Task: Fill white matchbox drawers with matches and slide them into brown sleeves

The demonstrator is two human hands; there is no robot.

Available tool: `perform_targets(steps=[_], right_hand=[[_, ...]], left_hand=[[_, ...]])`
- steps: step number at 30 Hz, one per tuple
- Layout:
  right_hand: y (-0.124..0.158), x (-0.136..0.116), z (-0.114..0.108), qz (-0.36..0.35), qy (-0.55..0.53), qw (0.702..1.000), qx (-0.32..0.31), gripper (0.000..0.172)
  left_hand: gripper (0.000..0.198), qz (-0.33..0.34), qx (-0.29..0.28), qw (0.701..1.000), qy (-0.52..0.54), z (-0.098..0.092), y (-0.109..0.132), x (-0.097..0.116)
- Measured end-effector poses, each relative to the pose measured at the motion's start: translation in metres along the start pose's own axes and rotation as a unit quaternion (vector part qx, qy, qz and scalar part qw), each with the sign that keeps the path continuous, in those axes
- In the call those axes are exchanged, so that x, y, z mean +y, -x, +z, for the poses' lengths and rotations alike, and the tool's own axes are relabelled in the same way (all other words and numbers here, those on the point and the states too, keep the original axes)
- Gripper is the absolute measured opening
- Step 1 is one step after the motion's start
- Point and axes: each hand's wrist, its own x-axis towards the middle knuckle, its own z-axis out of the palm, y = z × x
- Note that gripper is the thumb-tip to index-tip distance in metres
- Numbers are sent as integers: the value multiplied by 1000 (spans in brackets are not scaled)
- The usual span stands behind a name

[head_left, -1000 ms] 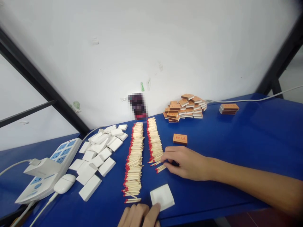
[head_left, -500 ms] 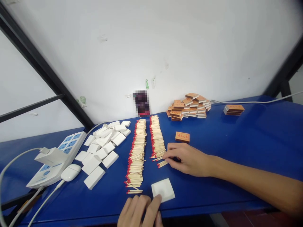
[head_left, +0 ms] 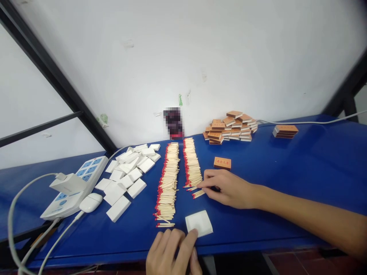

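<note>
My right hand (head_left: 226,189) is at the near end of the right row of red-tipped matches (head_left: 192,162). Its thumb and index finger are pinched on the tail ends of a few matches (head_left: 197,194) there. My left hand (head_left: 172,252) lies at the table's front edge, fingers bent but not gripping. Its index fingertip rests on the near side of a flat white squarish piece (head_left: 200,222). To the left runs a longer row of matches (head_left: 168,183), heads pointing left. Just beyond my right hand lies one orange-brown matchbox (head_left: 222,162).
White box pieces (head_left: 126,168) lie heaped on the left. Beside them are a power strip (head_left: 91,168) with a charger (head_left: 70,184), and a white earbud case (head_left: 91,202) on a cable. Matchboxes (head_left: 232,128) are piled against the wall, with a small stack (head_left: 285,131) farther right.
The whole view has shifted slightly right and up. Both hands hold nearly the same places, the right one still at the matches and the left fingertip still on the white piece.
</note>
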Motion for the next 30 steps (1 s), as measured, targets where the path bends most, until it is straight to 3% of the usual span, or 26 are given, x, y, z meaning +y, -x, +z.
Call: perform_targets(steps=[7,30], right_hand=[[2,-4,0,-6,-8,1000,20,25],[2,-2,2,-33,-18,998,44,13]], left_hand=[[30,2,-5,1000,1,-7,-1,2],[28,-2,0,1000,5,-6,2,2]])
